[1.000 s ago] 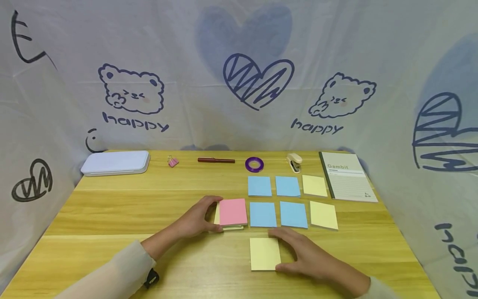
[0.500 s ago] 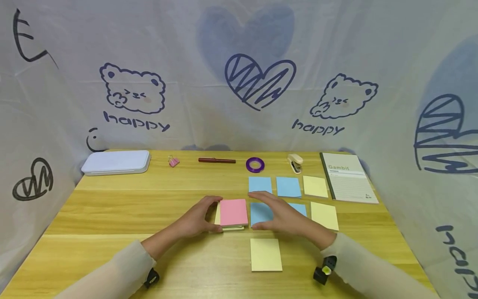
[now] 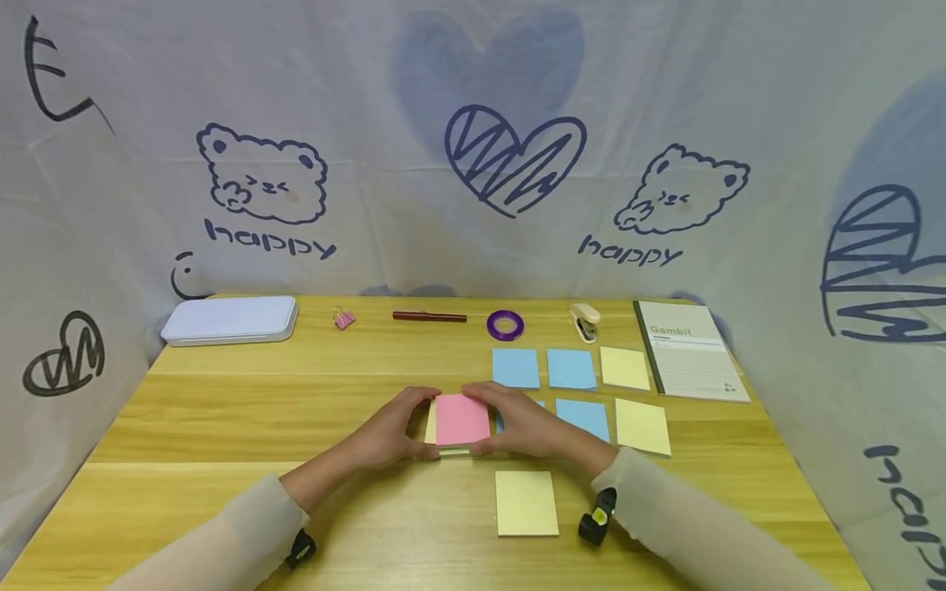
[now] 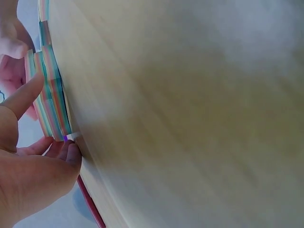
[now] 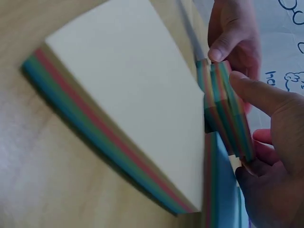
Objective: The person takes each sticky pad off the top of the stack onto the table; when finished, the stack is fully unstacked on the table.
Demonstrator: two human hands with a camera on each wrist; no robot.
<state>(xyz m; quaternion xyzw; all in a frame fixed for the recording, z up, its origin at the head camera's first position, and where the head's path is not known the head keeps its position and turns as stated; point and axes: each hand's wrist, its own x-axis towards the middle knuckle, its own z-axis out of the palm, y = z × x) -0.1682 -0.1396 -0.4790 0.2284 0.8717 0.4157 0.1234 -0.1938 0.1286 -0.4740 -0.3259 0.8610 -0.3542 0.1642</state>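
Observation:
A stack of sticky note pads, with a pink pad point(image 3: 462, 420) on top and a yellow pad point(image 3: 431, 425) showing at its left edge, lies between both hands. My left hand point(image 3: 392, 425) holds the stack at its left side, thumb on the near edge and fingers at the far edge. From the right, my right hand point(image 3: 521, 420) pinches the pink pad's near and far edges. The wrist views show the striped sides of the stack point(image 4: 52, 102) in layers. One blue pad point(image 3: 542, 404) is mostly hidden behind the right hand.
Blue pads point(image 3: 515, 368) and yellow pads point(image 3: 641, 427) stand in rows at right. A lone yellow pad point(image 3: 527, 503) lies nearer. Along the back are a white case point(image 3: 229, 321), pink binder clip point(image 3: 343, 318), pen point(image 3: 429, 317), purple tape roll point(image 3: 505, 325), stapler point(image 3: 585, 322) and notebook point(image 3: 691, 351).
My right hand has left the near yellow pad, passed over the blue pads and closed on the right side of the stack. The left hand has stayed on the stack.

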